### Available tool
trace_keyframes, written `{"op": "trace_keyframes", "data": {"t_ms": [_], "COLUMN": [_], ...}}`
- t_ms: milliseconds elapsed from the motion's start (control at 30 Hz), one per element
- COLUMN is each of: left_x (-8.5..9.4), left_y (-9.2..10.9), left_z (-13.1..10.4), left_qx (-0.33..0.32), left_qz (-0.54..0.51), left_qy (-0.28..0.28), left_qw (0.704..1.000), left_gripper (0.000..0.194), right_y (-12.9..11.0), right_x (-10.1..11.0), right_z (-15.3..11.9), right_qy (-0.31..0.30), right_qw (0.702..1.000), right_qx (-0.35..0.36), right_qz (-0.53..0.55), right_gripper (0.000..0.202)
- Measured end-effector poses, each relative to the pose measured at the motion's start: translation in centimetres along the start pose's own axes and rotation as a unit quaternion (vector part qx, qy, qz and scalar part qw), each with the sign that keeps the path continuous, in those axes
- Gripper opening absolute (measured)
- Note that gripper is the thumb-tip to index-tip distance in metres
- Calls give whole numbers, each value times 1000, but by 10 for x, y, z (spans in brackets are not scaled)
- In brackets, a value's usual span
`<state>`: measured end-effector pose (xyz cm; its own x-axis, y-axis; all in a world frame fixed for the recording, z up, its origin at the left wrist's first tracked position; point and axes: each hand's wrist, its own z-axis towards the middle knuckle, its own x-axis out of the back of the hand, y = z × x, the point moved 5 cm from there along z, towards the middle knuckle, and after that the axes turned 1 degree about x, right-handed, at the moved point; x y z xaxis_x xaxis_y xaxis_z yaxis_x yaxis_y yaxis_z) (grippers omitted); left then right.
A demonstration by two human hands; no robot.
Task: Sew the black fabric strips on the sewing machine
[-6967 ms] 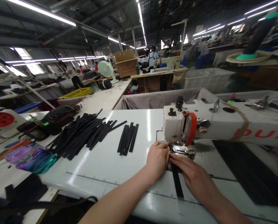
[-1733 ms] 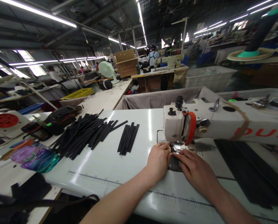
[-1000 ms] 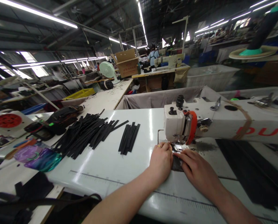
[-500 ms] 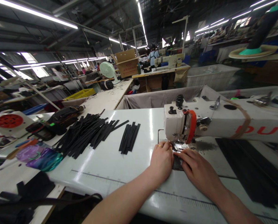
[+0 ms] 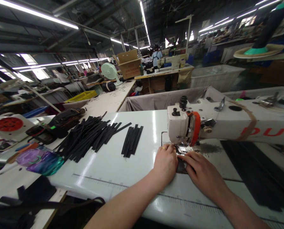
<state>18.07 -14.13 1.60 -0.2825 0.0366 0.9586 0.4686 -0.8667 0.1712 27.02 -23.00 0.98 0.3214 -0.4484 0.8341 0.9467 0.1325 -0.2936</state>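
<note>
My left hand (image 5: 165, 162), with a ring on one finger, has its fingers curled close beside the needle area of a white sewing machine (image 5: 218, 116). Opposite it, my right hand (image 5: 201, 167) holds thumb and forefinger together just in front of the metal presser foot (image 5: 184, 149). Between the two hands a small dark fabric piece (image 5: 181, 166) lies on the machine bed, gripped at its edges. The fingertips cover most of it. An orange guard (image 5: 194, 128) stands above the needle.
On the pale tabletop lie a small bundle of black strips (image 5: 132, 140) and a larger heap of black strips (image 5: 87, 136). Long black fabric panels (image 5: 253, 171) rest at the right. A purple-teal pouch (image 5: 40, 160) sits at the left, and a green fan (image 5: 110, 71) stands farther back.
</note>
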Motion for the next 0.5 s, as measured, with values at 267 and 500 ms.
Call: {"op": "trace_keyframes", "data": {"t_ms": [267, 500], "left_x": [7, 5], "left_y": [0, -3], "left_z": [5, 6], "left_qx": [-20, -36], "left_qz": [1, 9], "left_qy": [-8, 12], "left_qw": [1000, 999], "left_gripper": [17, 17], "right_y": [-2, -2], "right_x": [0, 0], "right_z": [1, 1], "right_qy": [4, -3], "right_qw": [1000, 1000], "right_qx": [-12, -26], "right_qz": [9, 7], "right_gripper": [33, 34]}}
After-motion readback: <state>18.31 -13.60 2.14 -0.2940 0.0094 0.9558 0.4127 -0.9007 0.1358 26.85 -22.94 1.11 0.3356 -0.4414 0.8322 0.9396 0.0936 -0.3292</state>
